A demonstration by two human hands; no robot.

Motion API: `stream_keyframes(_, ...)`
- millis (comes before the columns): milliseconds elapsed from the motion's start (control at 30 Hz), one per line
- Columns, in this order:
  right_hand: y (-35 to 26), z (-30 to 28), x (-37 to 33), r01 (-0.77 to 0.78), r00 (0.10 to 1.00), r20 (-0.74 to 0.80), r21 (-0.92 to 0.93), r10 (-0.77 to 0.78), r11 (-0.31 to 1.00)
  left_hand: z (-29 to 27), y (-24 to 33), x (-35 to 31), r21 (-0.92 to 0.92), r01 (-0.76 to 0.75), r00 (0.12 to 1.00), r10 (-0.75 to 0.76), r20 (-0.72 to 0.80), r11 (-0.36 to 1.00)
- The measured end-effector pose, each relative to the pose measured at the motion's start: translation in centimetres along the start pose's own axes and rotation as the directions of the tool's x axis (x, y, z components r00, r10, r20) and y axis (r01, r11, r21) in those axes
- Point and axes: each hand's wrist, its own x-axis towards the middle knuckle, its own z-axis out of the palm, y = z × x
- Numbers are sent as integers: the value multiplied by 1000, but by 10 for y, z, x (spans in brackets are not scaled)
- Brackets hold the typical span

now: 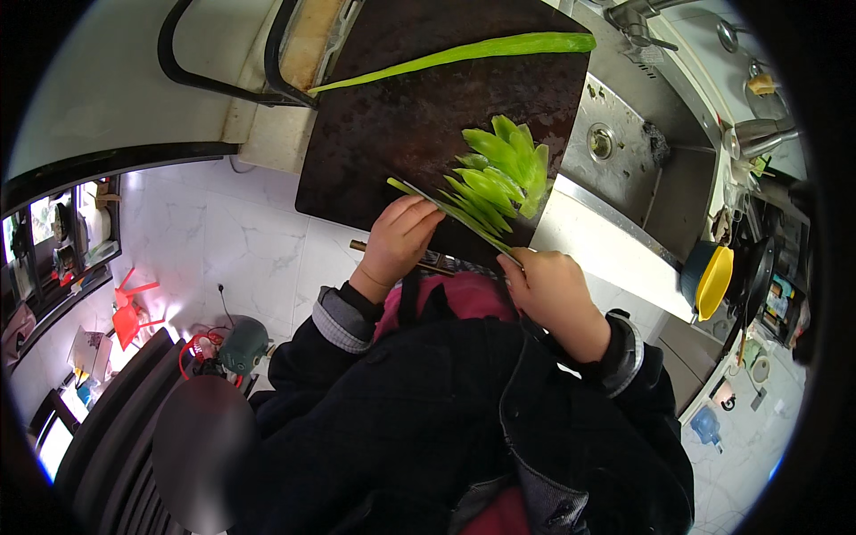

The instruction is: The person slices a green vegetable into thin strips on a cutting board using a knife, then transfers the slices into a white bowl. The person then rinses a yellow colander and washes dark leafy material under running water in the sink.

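My right hand is closed around the handle end of a knife, its blade seen almost edge-on and slanting up to the left. Close against the blade are the curled fingers of my left hand; whatever lies under them is hidden. Thin green slices, apparently celtuce, fan out on the dark cutting board just beyond the knife, some leaning along the blade. Across the far part of the board lies a long peeled celtuce stem, thick at the right and tapering to the left.
Right of the board is a steel sink with a faucet. A yellow-and-dark container stands by the counter's right end. Black metal bars rise at the board's left. On the floor, left, are a red stool and a green cylinder.
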Motion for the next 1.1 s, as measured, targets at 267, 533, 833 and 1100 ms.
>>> stream_keyframes(267, -1, -11, 3, 9, 998, 66, -21, -7, 1000, 1, 0, -2, 22, -28, 999, 28, -25, 999)
stream_keyframes(533, 7, -2, 9, -76, 994, 88, 222, 57, 972, 6, 11, 1, -44, -54, 998, 55, 17, 998)
stream_keyframes(833, 6, -7, -5, -26, 999, -19, 146, 29, 989, -8, 5, 1, 27, -2, 999, 3, -36, 1000)
stream_keyframes(1100, 3, -11, -9, -41, 999, -8, 132, 42, 990, -14, -6, 4, 82, 47, 995, -40, -86, 996)
